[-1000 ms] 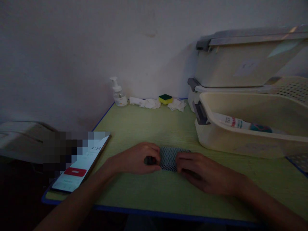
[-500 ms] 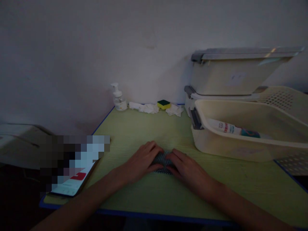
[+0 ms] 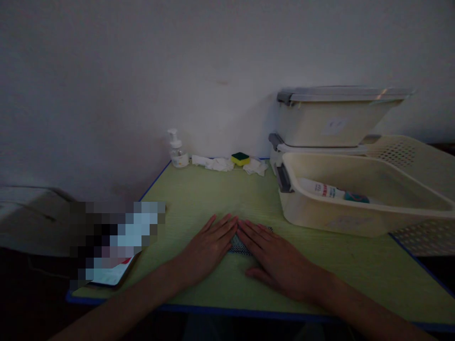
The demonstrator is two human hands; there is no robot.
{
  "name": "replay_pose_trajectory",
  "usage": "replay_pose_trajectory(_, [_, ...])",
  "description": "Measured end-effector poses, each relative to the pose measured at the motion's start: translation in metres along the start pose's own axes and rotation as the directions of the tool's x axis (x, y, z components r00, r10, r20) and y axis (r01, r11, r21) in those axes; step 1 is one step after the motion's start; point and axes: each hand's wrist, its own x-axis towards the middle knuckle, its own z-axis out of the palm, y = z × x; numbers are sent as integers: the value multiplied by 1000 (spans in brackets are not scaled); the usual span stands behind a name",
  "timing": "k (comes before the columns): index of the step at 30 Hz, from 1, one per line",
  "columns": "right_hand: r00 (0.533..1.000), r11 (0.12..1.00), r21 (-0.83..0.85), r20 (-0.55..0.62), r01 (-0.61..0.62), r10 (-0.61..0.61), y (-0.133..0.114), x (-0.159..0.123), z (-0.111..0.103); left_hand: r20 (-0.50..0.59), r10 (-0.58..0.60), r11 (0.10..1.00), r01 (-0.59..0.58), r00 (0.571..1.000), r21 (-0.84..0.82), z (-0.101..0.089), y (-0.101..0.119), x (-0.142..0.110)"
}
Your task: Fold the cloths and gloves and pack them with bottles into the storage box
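Note:
A small piece of grey-blue patterned cloth (image 3: pixel 240 247) lies on the green tabletop (image 3: pixel 227 194), mostly covered by my hands. My left hand (image 3: pixel 213 244) rests flat on its left side, fingers stretched out. From the right, my right hand (image 3: pixel 272 251) also lies flat over the cloth, with its thumb held apart on the near side. The fingertips of both hands meet near the cloth's far edge. Only its near middle and a bit of its far right corner show between and beyond the fingers.
At left lies a lit phone (image 3: pixel 110 274), partly blurred out. Along the wall stand a pump bottle (image 3: pixel 178 154), crumpled tissues (image 3: pixel 218 164) and a yellow-green sponge (image 3: pixel 241 159). A cream basket (image 3: pixel 320 215) holding a white tube (image 3: pixel 322 188) stands right, before stacked lidded boxes (image 3: pixel 320 123).
Both hands gripped and bunched the cloth, then opened and flattened over it with fingers stretched. My right hand moved left toward my left hand. The camera view has shifted slightly.

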Motion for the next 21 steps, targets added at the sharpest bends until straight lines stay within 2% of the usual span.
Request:
replay_pose_trajectory(6, [998, 998, 68, 61, -9, 5, 3, -8, -6, 86, 63, 997, -59, 994, -49, -6, -9, -10])
replay_pose_trajectory(14, [996, 994, 94, 77, -51, 44, 12, -41, -11, 195, 144, 966, -95, 970, -241, -22, -23, -25])
replay_pose_trajectory(18, [999, 995, 97, 30, -30, 28, 14, -47, -10, 199, 136, 955, -76, 970, -285, -26, -27, -32])
replay_pose_trajectory(21, [998, 995, 89, 49, -34, 30, 14, -45, -12, 205, 115, 950, -47, 972, -308, -27, -27, -32])
